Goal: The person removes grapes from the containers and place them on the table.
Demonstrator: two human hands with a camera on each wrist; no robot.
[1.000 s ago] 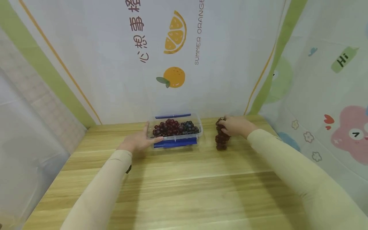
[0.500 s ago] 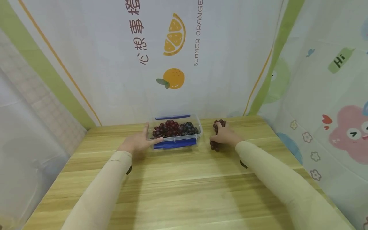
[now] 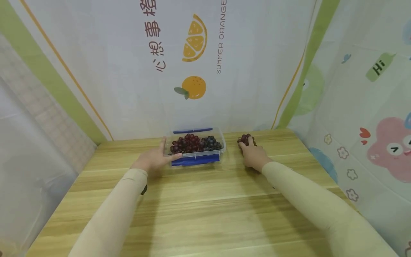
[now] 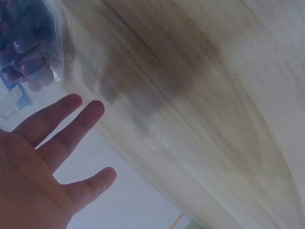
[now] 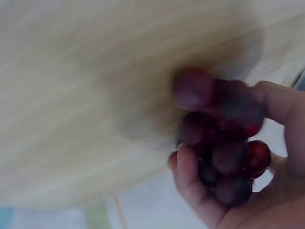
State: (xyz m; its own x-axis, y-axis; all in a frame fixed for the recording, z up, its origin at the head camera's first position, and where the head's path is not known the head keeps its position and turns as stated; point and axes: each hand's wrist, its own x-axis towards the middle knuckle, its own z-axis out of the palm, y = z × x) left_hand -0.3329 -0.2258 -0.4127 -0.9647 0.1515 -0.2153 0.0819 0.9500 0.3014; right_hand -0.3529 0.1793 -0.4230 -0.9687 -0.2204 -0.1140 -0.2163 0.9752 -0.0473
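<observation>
A clear plastic container (image 3: 195, 160) with blue clips stands near the table's back edge. Red grapes (image 3: 187, 143) fill its left part and darker, blackish grapes (image 3: 210, 142) its right. My left hand (image 3: 152, 159) rests at the container's left front corner, thumb along the front rim. Its fingers (image 4: 71, 136) stretch out straight and spread in the left wrist view. To the right of the container, my right hand (image 3: 255, 157) grips a bunch of dark red grapes (image 5: 228, 152). In the right wrist view, fingers and thumb curl round that bunch, low over the wood.
The wooden table (image 3: 199, 210) runs up to a white backdrop cloth (image 3: 135, 107) printed with oranges. On the right hangs another patterned cloth (image 3: 350, 150).
My right hand has moved a little left with the grapes and changed its hold. The bunch first hung lengthwise beside the hand; now it shows ahead of the fingertips. The left hand stays put.
</observation>
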